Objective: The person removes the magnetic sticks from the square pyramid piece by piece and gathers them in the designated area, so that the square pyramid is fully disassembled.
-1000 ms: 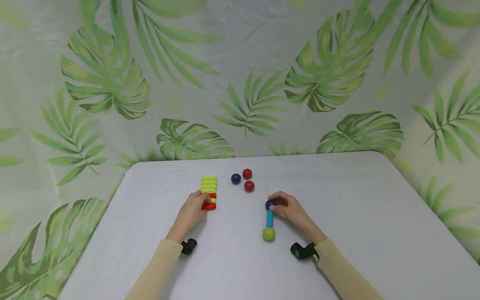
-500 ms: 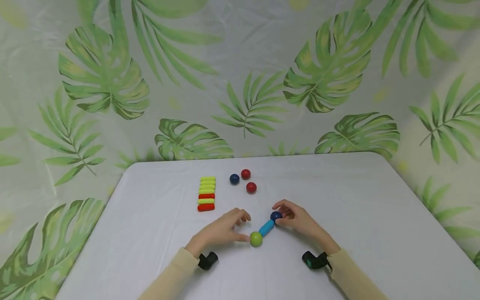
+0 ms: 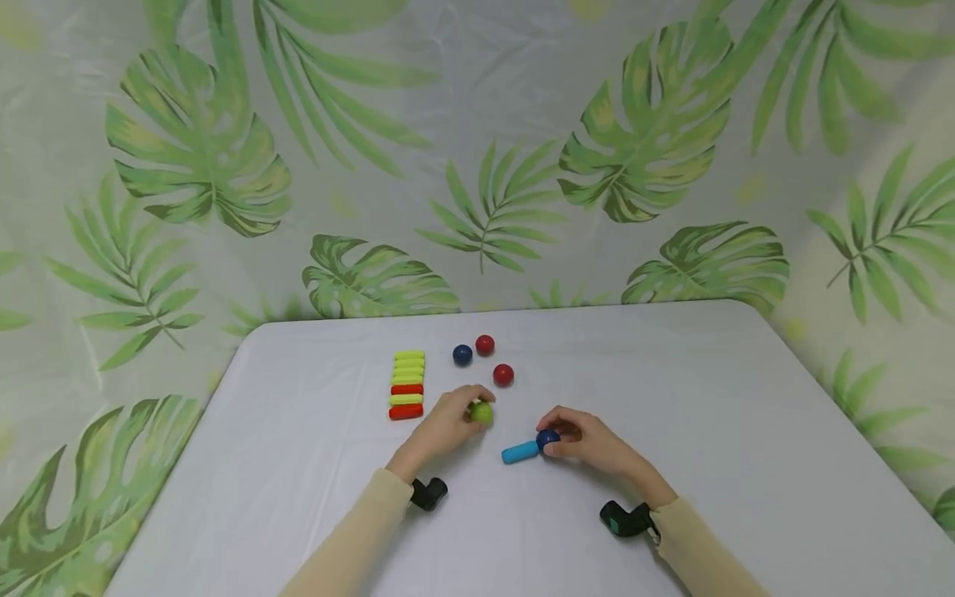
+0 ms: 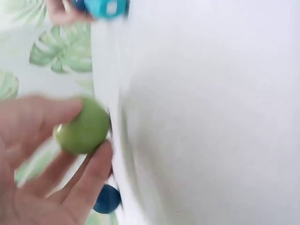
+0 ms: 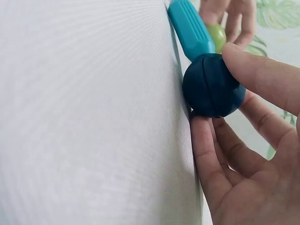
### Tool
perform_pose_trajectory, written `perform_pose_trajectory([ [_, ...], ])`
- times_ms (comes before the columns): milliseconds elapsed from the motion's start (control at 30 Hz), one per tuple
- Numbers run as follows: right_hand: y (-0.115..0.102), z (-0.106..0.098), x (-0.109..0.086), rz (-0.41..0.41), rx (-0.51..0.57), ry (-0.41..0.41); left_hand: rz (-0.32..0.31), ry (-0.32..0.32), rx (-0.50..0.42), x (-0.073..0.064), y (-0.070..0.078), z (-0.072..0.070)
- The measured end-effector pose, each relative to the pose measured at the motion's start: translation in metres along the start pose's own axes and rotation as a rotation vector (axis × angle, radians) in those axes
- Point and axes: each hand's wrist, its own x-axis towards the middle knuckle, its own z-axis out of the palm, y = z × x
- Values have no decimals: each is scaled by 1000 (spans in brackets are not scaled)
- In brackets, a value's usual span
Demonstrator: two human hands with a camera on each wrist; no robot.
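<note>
My left hand (image 3: 445,424) pinches a green ball (image 4: 84,126) between thumb and fingers, apart from the blue stick. In the right wrist view that ball shows behind the stick. My right hand (image 3: 589,439) grips a dark blue ball (image 5: 213,86) with thumb and fingertips. A light blue stick (image 3: 520,452) with grooved sides touches the dark blue ball and points left, its other end free. In the left wrist view the stick's end (image 4: 111,7) shows a pale square spot.
A column of yellow and red sticks (image 3: 406,390) lies left of my left hand. Farther back sit another dark blue ball (image 3: 462,355) and two red balls (image 3: 485,345). A white cloth (image 3: 298,464) covers the table; a leaf-print sheet (image 3: 477,166) hangs behind.
My left hand left the stick column, took hold of the green ball and carried it off the blue stick, up and left. The blue stick has swung to point left; my right hand moved nearer.
</note>
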Motion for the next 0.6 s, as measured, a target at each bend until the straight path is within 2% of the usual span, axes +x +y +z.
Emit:
perform_pose_trajectory([
  [67, -10, 0, -1, 12, -2, 3, -53, 120, -38, 10, -5, -3],
  [133, -22, 0, -2, 23, 4, -1, -115, 208, -32, 21, -10, -4],
  [233, -35, 0, -3, 39, 22, -7, -174, 274, 10, 34, -17, -4],
  [367, -35, 0, -3, 53, 34, -8, -206, 290, 63, 41, -19, -4],
  [500, -26, 0, -2, 53, 30, -4, -193, 302, 94, 36, -12, -4],
  [567, -17, -1, -1, 55, 21, 0, -152, 251, 70, 29, -6, -1],
  [600, -12, -1, -1, 57, 17, 2, -124, 193, 47, 25, -2, 1],
])
